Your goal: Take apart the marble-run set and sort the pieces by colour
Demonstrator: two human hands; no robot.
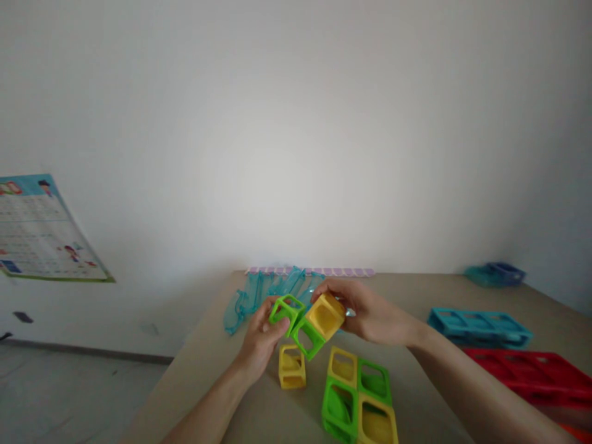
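Observation:
Above the table, my left hand point(265, 336) is closed on a green open-sided cube block point(287, 310). My right hand point(354, 307) grips a yellow cube block point(326, 316). Between them, a second green cube block point(308, 338) sits against both held blocks; whether all are joined I cannot tell. Below, a single yellow cube block point(292, 367) stands on the table. Right of it lies a two-by-two group of blocks in alternating colours, with a yellow block point(343, 365) and a green block point(374, 379) at its far side.
Clear blue plastic pieces point(252, 293) lie at the table's back left, before a purple patterned strip point(342, 271) along the wall. At right stand a blue row of blocks point(478, 328) and a red row point(531, 373). Dark blue and teal pieces point(504, 274) sit in the far right corner.

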